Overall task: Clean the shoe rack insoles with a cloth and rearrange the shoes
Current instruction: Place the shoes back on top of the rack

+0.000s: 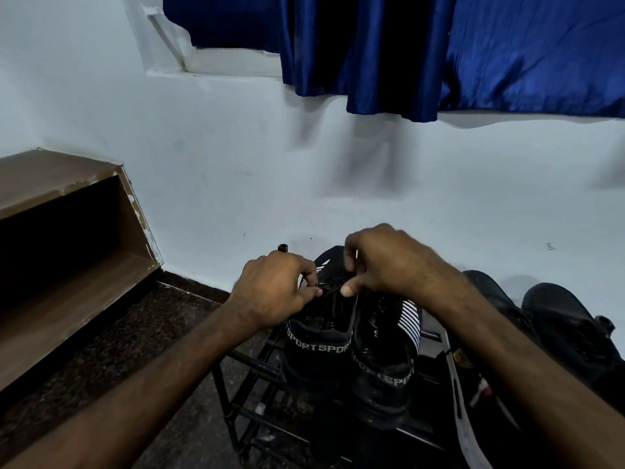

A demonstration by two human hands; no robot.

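Note:
Two black sport shoes with white stripes stand side by side on the top of a black metal shoe rack [236, 394]. My left hand [274, 292] and my right hand [385, 262] are both over the left sport shoe [318, 336], fingers curled and pinching its black laces near the tongue. The right sport shoe [385, 353] stands against it, heel toward me. No cloth is in view.
A black shoe with a white sole [470, 401] lies to the right on the rack, and two black shoes [568, 326] stand beyond it by the wall. A brown wooden shelf unit [67, 252] is at left. A blue curtain [406, 52] hangs above.

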